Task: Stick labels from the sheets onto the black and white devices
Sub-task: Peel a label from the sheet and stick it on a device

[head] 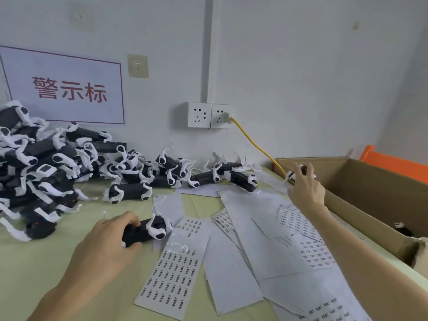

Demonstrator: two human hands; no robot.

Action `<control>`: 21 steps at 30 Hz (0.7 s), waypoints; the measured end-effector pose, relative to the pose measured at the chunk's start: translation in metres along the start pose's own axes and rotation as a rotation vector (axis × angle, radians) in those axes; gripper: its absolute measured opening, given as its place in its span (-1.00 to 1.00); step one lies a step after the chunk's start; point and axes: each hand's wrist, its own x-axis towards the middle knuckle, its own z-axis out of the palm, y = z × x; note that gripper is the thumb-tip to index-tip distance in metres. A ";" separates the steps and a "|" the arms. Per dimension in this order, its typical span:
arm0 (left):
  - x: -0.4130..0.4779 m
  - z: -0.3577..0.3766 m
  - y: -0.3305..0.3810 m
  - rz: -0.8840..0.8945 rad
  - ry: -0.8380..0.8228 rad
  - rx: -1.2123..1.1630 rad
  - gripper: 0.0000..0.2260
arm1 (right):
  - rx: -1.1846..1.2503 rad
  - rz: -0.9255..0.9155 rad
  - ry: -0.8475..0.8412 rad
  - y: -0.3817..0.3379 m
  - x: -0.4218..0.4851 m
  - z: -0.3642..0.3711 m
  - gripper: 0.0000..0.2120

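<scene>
On table (46,262), left hand (108,237) gripping device (148,229), crosswise, white end rightward, right hand (305,187) gripping second device (291,176).

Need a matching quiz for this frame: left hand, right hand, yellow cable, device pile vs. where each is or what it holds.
1 left hand
2 right hand
3 yellow cable
4 device pile

A plugged into wall socket
B heaped at left of table
C holds far device by cardboard box
D grips near device beside label sheet

Pairs: 1-D, 2-C, 3-A, 4-B
</scene>
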 end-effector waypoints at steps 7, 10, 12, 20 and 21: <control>0.005 0.003 -0.001 -0.005 0.016 0.001 -0.74 | 0.206 0.004 0.109 0.032 0.030 0.038 -0.59; 0.008 0.004 -0.002 0.002 0.012 -0.079 -0.73 | 0.287 -0.006 0.197 0.032 0.023 0.037 -0.59; 0.008 0.003 -0.004 -0.036 0.014 -0.145 -0.73 | 0.339 -0.059 0.278 0.033 0.013 0.027 -0.61; 0.010 0.006 -0.010 -0.040 0.006 -0.150 -0.71 | 0.529 -0.265 0.356 0.034 -0.019 -0.013 -0.51; 0.010 0.006 -0.009 -0.041 0.002 -0.143 -0.72 | 0.520 -0.257 0.367 0.036 -0.018 -0.015 -0.50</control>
